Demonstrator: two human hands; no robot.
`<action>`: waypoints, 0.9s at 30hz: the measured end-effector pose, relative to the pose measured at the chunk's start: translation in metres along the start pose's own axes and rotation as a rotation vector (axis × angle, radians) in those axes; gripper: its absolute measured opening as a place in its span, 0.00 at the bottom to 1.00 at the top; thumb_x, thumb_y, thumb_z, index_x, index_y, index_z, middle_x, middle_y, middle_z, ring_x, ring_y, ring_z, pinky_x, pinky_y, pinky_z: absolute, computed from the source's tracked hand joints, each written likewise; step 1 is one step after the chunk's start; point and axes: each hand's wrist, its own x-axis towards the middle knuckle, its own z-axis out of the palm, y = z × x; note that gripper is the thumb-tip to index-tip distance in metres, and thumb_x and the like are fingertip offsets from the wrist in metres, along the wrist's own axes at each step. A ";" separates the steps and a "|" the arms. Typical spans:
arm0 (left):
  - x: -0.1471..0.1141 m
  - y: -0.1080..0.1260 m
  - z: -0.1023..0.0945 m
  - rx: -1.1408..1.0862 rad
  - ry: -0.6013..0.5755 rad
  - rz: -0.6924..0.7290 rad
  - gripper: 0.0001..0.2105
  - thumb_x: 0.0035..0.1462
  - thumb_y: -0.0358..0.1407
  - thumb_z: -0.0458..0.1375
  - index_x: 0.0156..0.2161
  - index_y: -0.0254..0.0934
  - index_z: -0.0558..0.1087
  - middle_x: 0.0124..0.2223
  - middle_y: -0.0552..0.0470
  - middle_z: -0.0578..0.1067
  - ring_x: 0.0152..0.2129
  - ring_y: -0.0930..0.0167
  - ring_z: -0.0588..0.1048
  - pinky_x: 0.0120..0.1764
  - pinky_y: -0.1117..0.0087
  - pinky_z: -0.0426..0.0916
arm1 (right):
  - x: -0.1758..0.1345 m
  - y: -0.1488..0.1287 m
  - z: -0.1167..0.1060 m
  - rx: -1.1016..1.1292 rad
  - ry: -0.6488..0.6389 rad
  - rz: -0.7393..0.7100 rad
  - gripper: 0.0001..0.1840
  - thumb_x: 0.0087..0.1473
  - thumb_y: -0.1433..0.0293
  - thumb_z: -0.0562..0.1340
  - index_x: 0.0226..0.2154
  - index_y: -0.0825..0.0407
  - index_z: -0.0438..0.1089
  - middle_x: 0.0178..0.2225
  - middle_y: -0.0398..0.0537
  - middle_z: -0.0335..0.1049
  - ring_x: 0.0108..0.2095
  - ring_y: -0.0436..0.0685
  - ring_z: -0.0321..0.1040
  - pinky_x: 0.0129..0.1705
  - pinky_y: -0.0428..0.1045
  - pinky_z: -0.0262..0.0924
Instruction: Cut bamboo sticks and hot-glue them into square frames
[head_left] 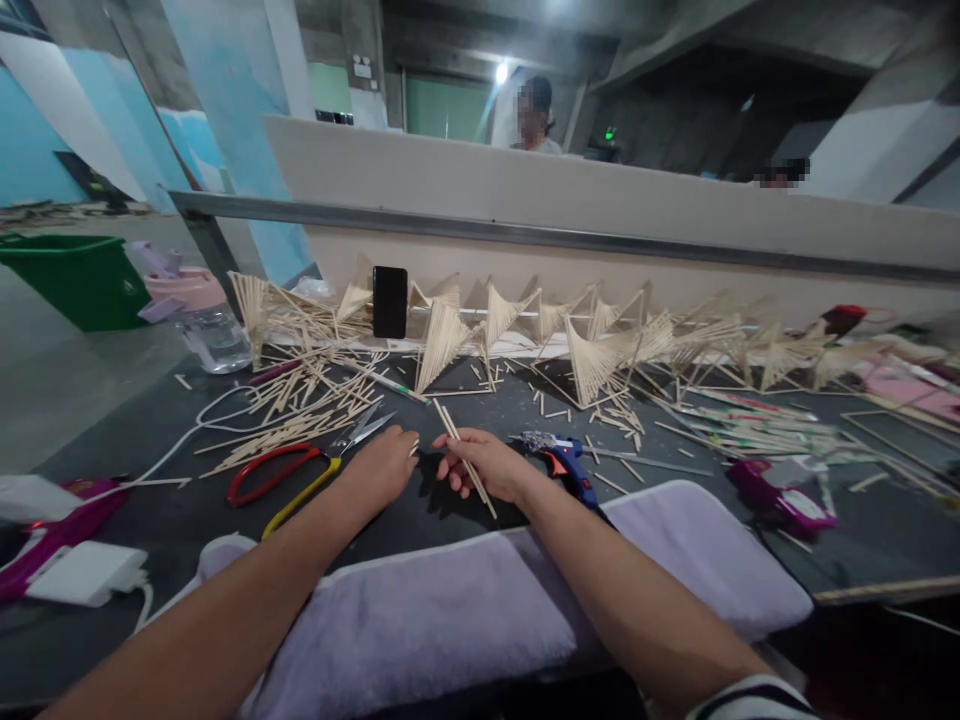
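My right hand (486,462) is closed around a few thin wooden sticks (471,466), which slant across its fingers. Close beside it on the left, my left hand (384,468) has its fingers curled together. A small pale bit shows at those fingertips, too small to name. Scissors (327,460) with one red and one yellow handle lie left of my left hand, blades apart. To the right of my right hand rests a blue hot glue gun (574,465). A heap of loose wooden sticks (300,410) spreads behind the scissors.
Fan-shaped stick models (442,345) line the back, by a black phone (390,302). A water bottle (214,335), a cable and a white adapter (94,573) are left; stick packets (772,425) lie right. A lilac cloth (442,610) covers the front edge. People are beyond the partition.
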 end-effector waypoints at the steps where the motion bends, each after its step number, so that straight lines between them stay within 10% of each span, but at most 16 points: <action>1: -0.001 0.001 -0.001 0.040 0.041 0.019 0.15 0.53 0.31 0.52 0.47 0.32 0.67 0.41 0.41 0.71 0.40 0.63 0.71 0.43 0.63 0.64 | 0.000 0.000 0.000 -0.005 0.002 0.000 0.11 0.57 0.63 0.52 0.40 0.52 0.61 0.22 0.43 0.69 0.17 0.48 0.64 0.17 0.42 0.59; 7: 0.009 -0.005 0.007 0.061 0.379 0.326 0.22 0.55 0.33 0.48 0.56 0.41 0.61 0.57 0.42 0.62 0.50 0.59 0.63 0.48 0.56 0.61 | 0.007 -0.002 -0.006 -0.074 -0.219 0.095 0.11 0.58 0.65 0.51 0.41 0.53 0.60 0.20 0.42 0.69 0.16 0.49 0.66 0.18 0.44 0.62; 13: 0.011 -0.008 0.005 0.057 0.381 0.351 0.14 0.55 0.32 0.48 0.40 0.38 0.75 0.41 0.44 0.74 0.42 0.56 0.68 0.45 0.52 0.58 | 0.001 -0.003 -0.008 -0.180 -0.377 0.172 0.17 0.55 0.59 0.55 0.43 0.54 0.62 0.21 0.43 0.70 0.17 0.48 0.66 0.19 0.42 0.62; 27: -0.005 0.004 -0.031 0.082 0.273 0.192 0.15 0.57 0.34 0.51 0.49 0.40 0.70 0.41 0.46 0.74 0.41 0.63 0.65 0.48 0.57 0.52 | -0.013 -0.006 0.002 -0.238 -0.022 0.000 0.22 0.52 0.52 0.53 0.38 0.52 0.63 0.13 0.36 0.61 0.07 0.42 0.43 0.09 0.39 0.36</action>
